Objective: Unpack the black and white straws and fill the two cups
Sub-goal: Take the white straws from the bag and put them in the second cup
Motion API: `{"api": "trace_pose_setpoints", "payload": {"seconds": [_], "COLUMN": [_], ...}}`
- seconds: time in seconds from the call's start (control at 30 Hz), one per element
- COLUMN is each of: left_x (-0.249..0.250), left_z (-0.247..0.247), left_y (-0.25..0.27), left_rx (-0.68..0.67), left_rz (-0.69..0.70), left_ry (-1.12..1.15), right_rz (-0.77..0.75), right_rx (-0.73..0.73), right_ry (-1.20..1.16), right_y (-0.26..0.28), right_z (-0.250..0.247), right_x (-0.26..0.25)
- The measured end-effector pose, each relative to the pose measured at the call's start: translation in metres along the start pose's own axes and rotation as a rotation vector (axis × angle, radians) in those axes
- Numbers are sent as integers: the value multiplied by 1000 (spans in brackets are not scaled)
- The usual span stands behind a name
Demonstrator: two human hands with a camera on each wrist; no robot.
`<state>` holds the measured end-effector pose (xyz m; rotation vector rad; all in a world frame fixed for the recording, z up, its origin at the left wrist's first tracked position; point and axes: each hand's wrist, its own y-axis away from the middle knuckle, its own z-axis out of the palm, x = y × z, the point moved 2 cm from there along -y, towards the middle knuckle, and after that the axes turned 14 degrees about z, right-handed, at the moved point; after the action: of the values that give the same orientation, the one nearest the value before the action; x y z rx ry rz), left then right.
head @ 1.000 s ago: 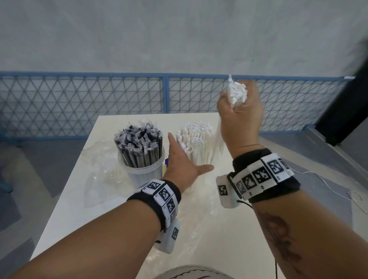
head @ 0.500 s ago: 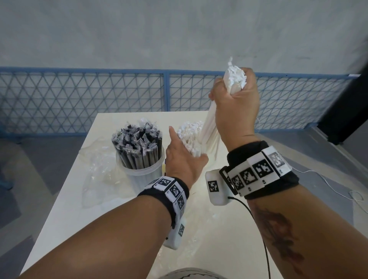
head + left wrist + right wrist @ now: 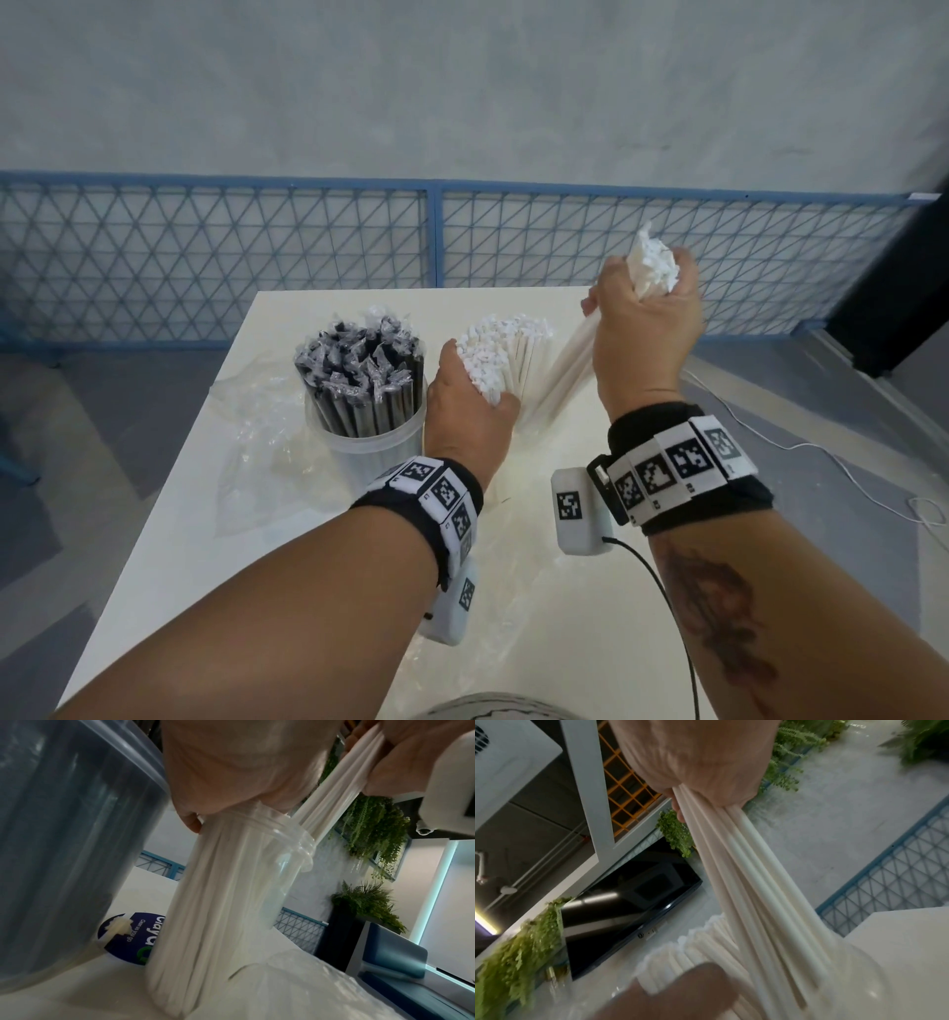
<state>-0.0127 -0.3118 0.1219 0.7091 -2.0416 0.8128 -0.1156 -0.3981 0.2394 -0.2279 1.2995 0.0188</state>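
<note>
A clear cup packed with black straws stands left of centre on the white table. Beside it on the right, a second clear cup holds white straws. My left hand wraps thumb and fingers round the near clump of those white straws at the rim. My right hand, higher and to the right, grips a tilted bundle of white straws. Their lower ends slant down into the white cup, seen in the right wrist view as the bundle.
Crumpled clear plastic wrapping lies left of the black cup, and more film lies near the table's front. A round blue label sits between the cups. A blue mesh fence runs behind the table. A white cable trails on the floor.
My right hand came down and to the right, tilting its bundle into the white cup. My left hand went from spread beside the cup to holding the straws in it.
</note>
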Motion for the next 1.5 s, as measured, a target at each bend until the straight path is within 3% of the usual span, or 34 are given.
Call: {"api": "trace_pose_setpoints", "payload": {"seconds": [0.07,0.2,0.37,0.43,0.5,0.57,0.6,0.67,0.73,0.77,0.83,0.9,0.97,1.0,1.07,1.1,1.13,1.2,1.27,1.37,1.47,1.5], "left_x": [0,5,-1,-4,-3,0,3,5,3,2,0,-1,-3,-5,-9,-9,-9,-6,-1,9,19,22], "left_z": [2,6,4,2,2,3,3,5,3,3,1,2,2,1,0,-1,-1,-2,0,5,8,7], "left_y": [1,7,7,5,3,2,2,2,3,3,2,0,2,3,6,8,9,10,10,7,5,5], "left_rx": [-2,-37,-72,-108,-112,-115,-123,-124,-121,-112,-109,-122,-120,-117,-112,-120,-129,-143,-158,-177,-148,-118], "left_rz": [2,11,108,114,111,113,120,131,101,95,124,204,131,70,24,20,18,25,26,69,191,238], "left_ry": [21,142,164,125,101,83,66,47,59,59,-8,-73,45,116,167,171,147,83,30,-37,-42,-40], "right_rz": [24,61,100,-122,-468,-705,-743,-625,-377,-322,-410,-443,-265,-115,218,377,511,635,644,525,636,664], "right_rx": [-53,-229,-390,-377,-337,-412,-498,-652,-631,-596,-594,-680,-767,-711,-421,-304,-240,-252,-327,-371,-283,-314], "right_ry": [118,568,717,820,845,972,1097,1331,1413,1435,1541,1553,1252,966,403,245,203,289,426,489,309,262], "right_y": [0,6,12,13,15,17,17,11,5,4,9,15,13,8,-5,-8,-8,-1,6,2,10,8], "right_z": [4,15,11,10,14,27,34,40,34,32,32,33,31,25,5,-5,-13,-17,-11,-7,1,1], "right_x": [8,43,68,55,30,9,7,18,37,43,51,48,40,35,34,41,51,71,88,100,70,67]}}
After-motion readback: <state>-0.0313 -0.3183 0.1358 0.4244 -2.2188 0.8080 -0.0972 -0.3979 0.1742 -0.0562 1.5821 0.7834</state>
